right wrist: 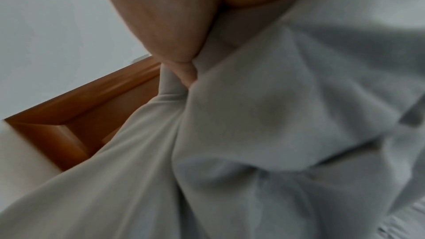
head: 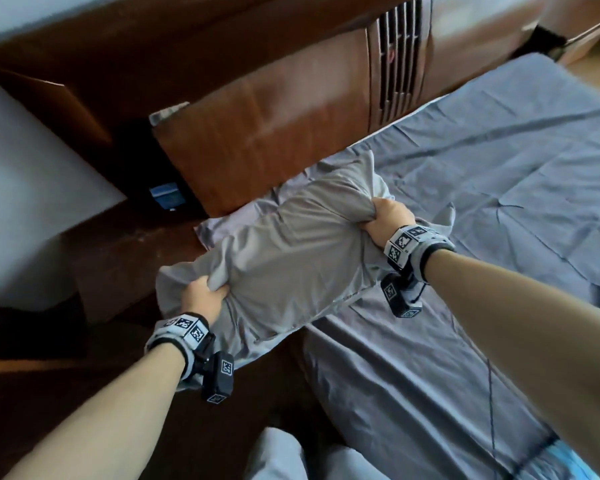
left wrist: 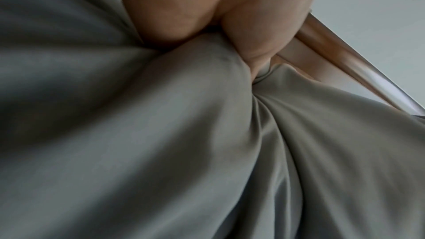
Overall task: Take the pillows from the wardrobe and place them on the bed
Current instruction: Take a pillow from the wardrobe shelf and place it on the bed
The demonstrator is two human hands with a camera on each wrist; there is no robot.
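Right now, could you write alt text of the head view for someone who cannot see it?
Two bare hands, left hand and right hand, grip opposite ends of a soft grey fabric pillow at the edge of a bed with a grey-blue sheet, beside a brown wooden headboard.

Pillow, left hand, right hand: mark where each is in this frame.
pillow point(head: 291, 251), head view, middle of its grey cover.
left hand point(head: 205, 299), head view, back of the hand gripping the near corner.
right hand point(head: 390, 216), head view, knuckles bunching the far end.

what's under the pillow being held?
A second pillow peeks out beneath the held pillow, lying by the headboard on the bed. Most of it is covered.
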